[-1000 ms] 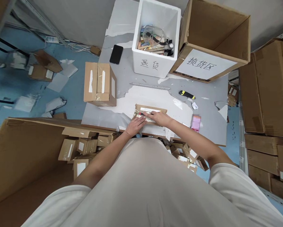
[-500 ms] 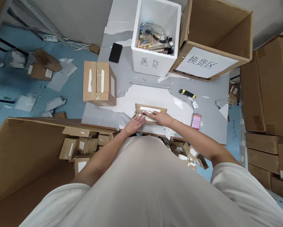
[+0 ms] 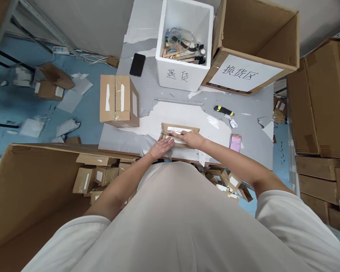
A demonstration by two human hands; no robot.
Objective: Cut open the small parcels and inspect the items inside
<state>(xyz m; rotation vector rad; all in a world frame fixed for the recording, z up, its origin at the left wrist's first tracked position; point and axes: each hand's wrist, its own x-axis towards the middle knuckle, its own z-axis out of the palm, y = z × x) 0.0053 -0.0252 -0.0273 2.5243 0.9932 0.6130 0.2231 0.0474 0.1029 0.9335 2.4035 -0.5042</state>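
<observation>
A small cardboard box (image 3: pixel 165 127) with clear tape and a white label lies near the table's front edge. My left hand (image 3: pixel 161 147) rests flat on its near left side, fingers stretched out. Closed around a slim black tool with a red end (image 3: pixel 170 134), my right hand (image 3: pixel 193 139) lies over the right part of the box, its index finger pointing left along the tool. Fingers and palm hide most of the tool, so its kind is unclear.
A taped carton (image 3: pixel 115 98) and a black phone (image 3: pixel 137 64) stand left. At the back are a white foam box (image 3: pixel 172 77) holding mixed goods and an open cardboard box (image 3: pixel 264 56). A yellow-black utility knife (image 3: pixel 224 110) lies right. Below left, a large carton (image 3: pixel 30 181) holds small boxes.
My right hand and the tool have shifted slightly left along the box. My left hand stays in place on it. The whole view has moved a little.
</observation>
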